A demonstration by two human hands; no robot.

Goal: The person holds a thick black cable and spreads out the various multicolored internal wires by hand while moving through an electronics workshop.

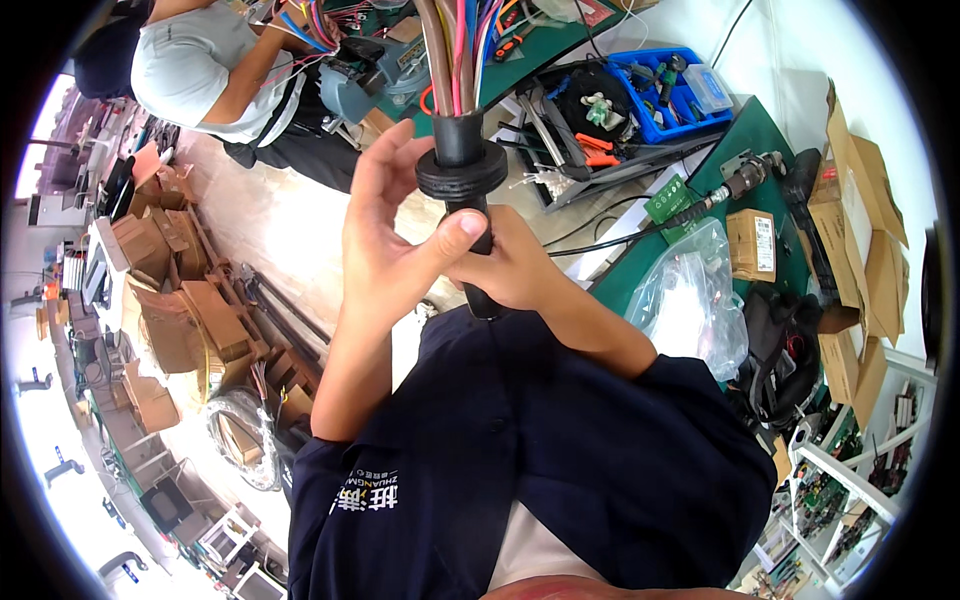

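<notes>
Gripping the stem (481,298) of the black flanged cable sleeve (461,180) with the right hand (512,262), in mid-air before the navy shirt (500,420); cupping alongside with the left hand (385,240), thumb over the stem (impossible to tell whether clasping behind the flange (440,180)). Probably fairly light, firm and rubbery, hardly fragile, perhaps slick. Best held by the stem, clear of the looser, bendier coloured wires (462,60).

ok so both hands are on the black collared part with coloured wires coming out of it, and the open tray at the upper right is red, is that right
Not quite: the open tray at the upper right is blue, not red, as the head view shows. The rest stands: left hand and right hand are on the black collared part, with coloured wires coming out of it.
</notes>
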